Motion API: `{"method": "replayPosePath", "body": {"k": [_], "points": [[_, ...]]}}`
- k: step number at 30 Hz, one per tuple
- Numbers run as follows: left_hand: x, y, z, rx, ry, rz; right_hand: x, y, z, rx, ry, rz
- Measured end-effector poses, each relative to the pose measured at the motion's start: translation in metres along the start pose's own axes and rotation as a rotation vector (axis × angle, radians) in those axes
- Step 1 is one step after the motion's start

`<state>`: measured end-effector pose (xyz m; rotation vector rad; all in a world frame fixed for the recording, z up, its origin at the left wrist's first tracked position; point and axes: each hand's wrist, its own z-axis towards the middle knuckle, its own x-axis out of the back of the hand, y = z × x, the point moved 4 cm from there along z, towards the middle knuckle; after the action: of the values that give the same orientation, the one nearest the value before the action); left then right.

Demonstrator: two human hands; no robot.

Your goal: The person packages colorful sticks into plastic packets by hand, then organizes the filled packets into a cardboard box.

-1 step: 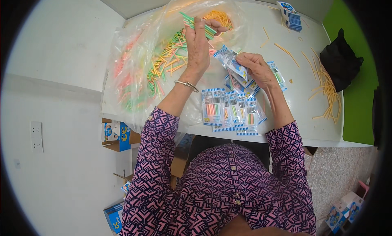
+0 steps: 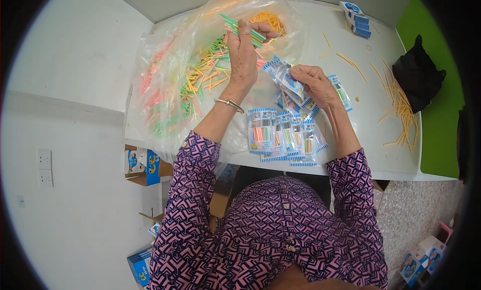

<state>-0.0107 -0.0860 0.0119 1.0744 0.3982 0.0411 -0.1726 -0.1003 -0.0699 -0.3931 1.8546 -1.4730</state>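
Observation:
My left hand (image 2: 242,57) is closed around a small bundle of thin green, pink and yellow sticks (image 2: 229,24), above a large clear plastic bag (image 2: 193,27). Many loose coloured sticks (image 2: 216,59) lie in the bag beneath it. A blue-and-white plastic packet (image 2: 280,74) is pinched at its right edge by my right hand (image 2: 318,85). Below that packet are more packets, partly hidden by it. Closer to me, several overlapping packets (image 2: 261,133) with coloured sticks inside lie near the table's front edge. One more packet (image 2: 340,93) lies just right of my right wrist.
Yellow-orange sticks (image 2: 402,114) are scattered at the table's right, beside a black bag (image 2: 418,74). A stack of blue-and-white packs (image 2: 358,22) stands at the back right. Open cardboard boxes (image 2: 150,167) are below the table's left side. A green panel (image 2: 438,134) borders the right.

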Motion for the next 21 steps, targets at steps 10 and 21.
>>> {"method": "replayPosePath", "body": {"k": [10, 21], "points": [[-0.013, -0.008, -0.023, -0.01, -0.111, 0.1, 0.008, 0.007, -0.001, 0.014, 0.023, 0.054], [-0.013, 0.0, -0.036, -0.064, -0.067, 0.119, 0.005, 0.009, -0.005, -0.017, -0.003, 0.1]]}}
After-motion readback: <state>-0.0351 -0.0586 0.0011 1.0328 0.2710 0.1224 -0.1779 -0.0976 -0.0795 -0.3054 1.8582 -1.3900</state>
